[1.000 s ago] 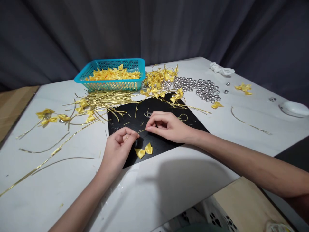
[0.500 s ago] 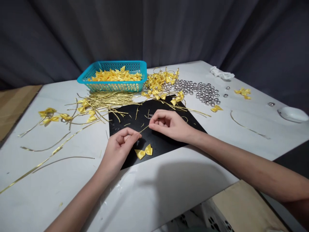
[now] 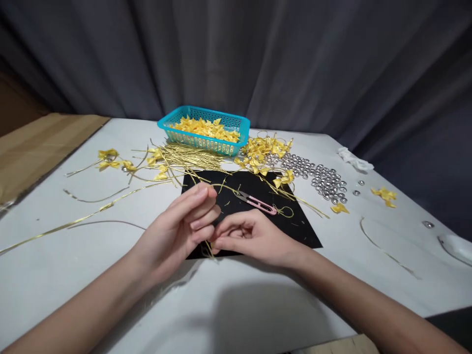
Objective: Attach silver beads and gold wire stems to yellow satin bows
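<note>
My left hand (image 3: 184, 226) is raised over the front left of the black mat (image 3: 306, 236), finger and thumb closed on a thin gold cord (image 3: 225, 187) that arcs off to the right. Just below it, my right hand (image 3: 254, 233) pinches at the mat's front edge. A sliver of yellow bow (image 3: 212, 244) shows at its fingertips, with thin cord ends hanging beneath; most of the bow is hidden by my fingers. Behind my right hand, pink thread snips (image 3: 260, 203) lie on the mat among small cord clippings.
A turquoise basket (image 3: 241, 142) of yellow bows stands at the back, with a bundle of gold cords (image 3: 191, 157) before it. Finished-looking bow pieces (image 3: 263, 150) and silver beads (image 3: 326, 182) lie to the right. A white dish (image 3: 455, 248) sits at the far right.
The stretched cord between my hands is gone from there; my left hand has risen and turned, my right moved down to the bow. The snips are uncovered. The view has shifted left.
</note>
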Available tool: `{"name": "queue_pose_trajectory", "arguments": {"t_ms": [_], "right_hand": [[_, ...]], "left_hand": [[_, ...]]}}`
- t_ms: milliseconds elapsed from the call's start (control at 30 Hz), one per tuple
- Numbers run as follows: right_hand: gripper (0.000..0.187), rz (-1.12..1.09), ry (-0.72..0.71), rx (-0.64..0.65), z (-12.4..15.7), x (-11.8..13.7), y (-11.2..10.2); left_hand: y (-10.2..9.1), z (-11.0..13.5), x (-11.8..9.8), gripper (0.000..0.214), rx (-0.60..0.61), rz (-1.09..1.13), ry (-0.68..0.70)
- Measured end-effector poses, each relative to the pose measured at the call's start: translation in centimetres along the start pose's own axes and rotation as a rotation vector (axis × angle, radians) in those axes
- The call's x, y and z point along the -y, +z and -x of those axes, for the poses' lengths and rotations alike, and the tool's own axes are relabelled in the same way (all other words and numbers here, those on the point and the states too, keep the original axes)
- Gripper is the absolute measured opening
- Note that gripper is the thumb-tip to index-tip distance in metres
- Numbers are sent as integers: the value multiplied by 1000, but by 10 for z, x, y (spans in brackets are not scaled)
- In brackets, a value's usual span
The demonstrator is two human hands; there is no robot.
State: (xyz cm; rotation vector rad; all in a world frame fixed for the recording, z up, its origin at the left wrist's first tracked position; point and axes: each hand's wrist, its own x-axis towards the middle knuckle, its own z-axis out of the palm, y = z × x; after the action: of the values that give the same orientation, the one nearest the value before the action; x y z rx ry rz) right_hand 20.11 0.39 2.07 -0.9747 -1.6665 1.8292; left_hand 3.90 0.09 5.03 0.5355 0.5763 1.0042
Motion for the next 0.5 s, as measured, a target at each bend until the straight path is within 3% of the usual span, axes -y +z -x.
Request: {"name": "queue_pose_trajectory", "arguments": {"t_ms": [200,267,400,500], "right_hand": [[39,-1,59,-111,2,1,7],[50,-12,114,-69,1,0,13],[34,-53,220,155,2,5,15],[30,-8,170,125,4,9,1]], "left_hand": [[-7,-6,-7,25,-76,191,29],[-6,-4,-4,28,-62,239,-24],[-7,2,-3,22,-41,214,-94],[-13,1,-7,19,-67,152,-33]]}}
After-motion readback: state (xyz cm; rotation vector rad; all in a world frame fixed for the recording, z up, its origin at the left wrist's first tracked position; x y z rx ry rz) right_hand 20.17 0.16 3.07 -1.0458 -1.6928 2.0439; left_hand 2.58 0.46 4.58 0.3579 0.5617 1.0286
